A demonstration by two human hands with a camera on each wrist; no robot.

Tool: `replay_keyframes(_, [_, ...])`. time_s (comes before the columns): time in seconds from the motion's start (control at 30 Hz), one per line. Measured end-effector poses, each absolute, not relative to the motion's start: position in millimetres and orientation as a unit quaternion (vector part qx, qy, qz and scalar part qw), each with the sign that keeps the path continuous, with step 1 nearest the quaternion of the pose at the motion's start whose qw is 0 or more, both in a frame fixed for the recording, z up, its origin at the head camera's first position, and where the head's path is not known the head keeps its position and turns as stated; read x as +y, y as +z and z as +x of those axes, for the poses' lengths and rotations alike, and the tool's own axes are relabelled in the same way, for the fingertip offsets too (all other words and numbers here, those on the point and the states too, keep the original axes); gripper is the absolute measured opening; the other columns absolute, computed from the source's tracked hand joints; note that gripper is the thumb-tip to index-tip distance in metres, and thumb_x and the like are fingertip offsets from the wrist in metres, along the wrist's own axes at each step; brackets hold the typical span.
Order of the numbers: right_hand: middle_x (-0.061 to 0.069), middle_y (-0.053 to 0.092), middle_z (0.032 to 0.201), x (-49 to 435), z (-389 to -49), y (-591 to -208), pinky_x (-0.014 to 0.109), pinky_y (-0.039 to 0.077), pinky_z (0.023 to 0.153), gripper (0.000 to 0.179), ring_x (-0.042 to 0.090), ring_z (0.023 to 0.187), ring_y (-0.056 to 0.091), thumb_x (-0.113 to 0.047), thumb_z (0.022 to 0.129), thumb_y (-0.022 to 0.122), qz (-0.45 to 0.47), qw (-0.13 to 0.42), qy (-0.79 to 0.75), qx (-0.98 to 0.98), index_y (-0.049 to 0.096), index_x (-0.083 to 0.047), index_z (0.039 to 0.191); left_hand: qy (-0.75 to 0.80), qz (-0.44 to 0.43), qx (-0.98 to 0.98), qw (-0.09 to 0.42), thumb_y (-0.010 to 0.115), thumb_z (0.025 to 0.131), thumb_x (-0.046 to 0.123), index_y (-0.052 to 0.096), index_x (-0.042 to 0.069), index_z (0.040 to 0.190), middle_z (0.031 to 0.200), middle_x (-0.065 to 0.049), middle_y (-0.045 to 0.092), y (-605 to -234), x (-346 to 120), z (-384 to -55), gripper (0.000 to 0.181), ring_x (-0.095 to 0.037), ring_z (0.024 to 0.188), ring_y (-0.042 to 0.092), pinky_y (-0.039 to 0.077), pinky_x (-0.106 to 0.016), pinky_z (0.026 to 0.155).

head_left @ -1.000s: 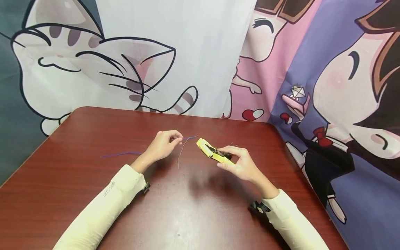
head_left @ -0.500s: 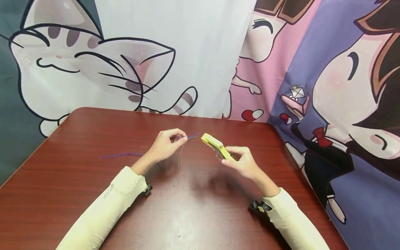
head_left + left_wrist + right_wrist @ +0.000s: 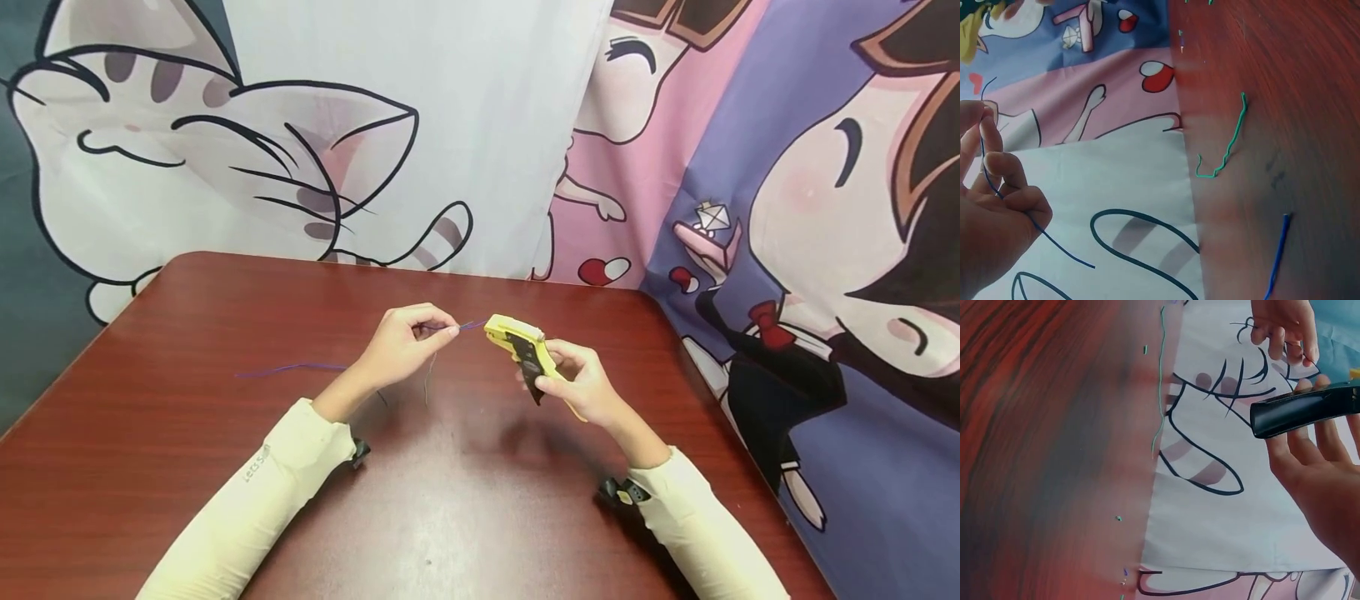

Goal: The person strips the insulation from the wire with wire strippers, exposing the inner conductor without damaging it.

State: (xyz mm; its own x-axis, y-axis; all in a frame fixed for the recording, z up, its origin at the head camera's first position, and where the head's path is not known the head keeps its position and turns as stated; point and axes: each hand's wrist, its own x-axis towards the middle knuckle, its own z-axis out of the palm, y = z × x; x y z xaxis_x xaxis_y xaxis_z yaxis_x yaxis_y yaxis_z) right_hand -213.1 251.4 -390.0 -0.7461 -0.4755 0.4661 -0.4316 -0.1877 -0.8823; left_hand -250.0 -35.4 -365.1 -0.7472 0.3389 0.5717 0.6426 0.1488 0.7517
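Head view: your left hand (image 3: 408, 340) pinches a thin blue-violet wire (image 3: 472, 325), its tip near the yellow-and-black hand tool (image 3: 528, 353) your right hand (image 3: 588, 385) grips; loose pinching may let the wire slip.

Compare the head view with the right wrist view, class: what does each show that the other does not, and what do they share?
Only the head view shows the left sleeve, the right sleeve and the printed red bow tie.

Only the right wrist view clearly shows small green scraps on the table; I cannot make them out in the head view.

Both show the left hand pinching a bluish wire, the right hand holding the yellow-and-black tool, the table and the cartoon backdrop.
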Motion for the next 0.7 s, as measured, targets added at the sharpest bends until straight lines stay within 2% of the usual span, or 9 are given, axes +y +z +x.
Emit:
replay_keyframes(0.2, [0.018,0.071,0.108,249.6,-206.6,-387.3,0.034,0.058,0.07,0.041,0.021,0.091,0.072,0.007,0.091,0.064,-0.345,-0.029,-0.573,0.743,0.057,0.0,0.13,-0.553,-0.33,-0.754,0.131,0.069,0.088,-0.002,0.072,-0.005,0.089,0.078,-0.011,0.065,-349.6,-36.9,-240.6,0.004,-0.017,0.062,0.048,0.04,-0.027,0.058])
replay_keyframes(0.3, [0.023,0.067,0.114,245.3,-205.0,-385.4,0.041,0.058,0.075,0.038,0.031,0.095,0.071,0.002,0.098,0.056,-0.337,-0.022,-0.549,0.764,0.051,0.002,0.136,-0.559,-0.326,-0.752,0.129,0.069,0.088,-0.003,0.072,-0.005,0.089,0.075,-0.01,0.064,-349.1,-38.9,-242.4,0.004,-0.018,0.06,0.047,0.039,-0.025,0.057])
replay_keyframes(0.43, [0.03,0.061,0.117,239.6,-207.4,-383.0,0.048,0.058,0.073,0.043,0.049,0.09,0.067,-0.01,0.105,0.046,-0.322,-0.019,-0.584,0.745,0.037,-0.005,0.147,-0.566,-0.325,-0.747,0.127,0.069,0.088,-0.003,0.072,-0.004,0.089,0.07,-0.01,0.059,-349.5,-41.0,-246.1,0.003,-0.021,0.057,0.043,0.033,-0.022,0.053])
replay_keyframes(0.57, [0.035,0.061,0.107,238.6,-209.2,-385.6,0.05,0.058,0.063,0.058,0.043,0.078,0.07,-0.007,0.106,0.042,-0.323,-0.021,-0.612,0.722,0.017,-0.016,0.157,-0.563,-0.322,-0.751,0.125,0.069,0.088,-0.002,0.072,-0.004,0.089,0.069,-0.009,0.057,-351.1,-42.1,-245.0,0.003,-0.022,0.057,0.041,0.032,-0.022,0.054])
replay_keyframes(0.7, [0.041,0.06,0.099,237.8,-208.1,-386.9,0.052,0.057,0.059,0.067,0.039,0.071,0.071,0.002,0.104,0.042,-0.32,-0.026,-0.618,0.717,0.01,-0.019,0.159,-0.56,-0.325,-0.752,0.124,0.07,0.088,-0.002,0.072,-0.004,0.089,0.068,-0.009,0.056,-351.0,-41.4,-243.7,0.003,-0.022,0.057,0.041,0.032,-0.024,0.054])
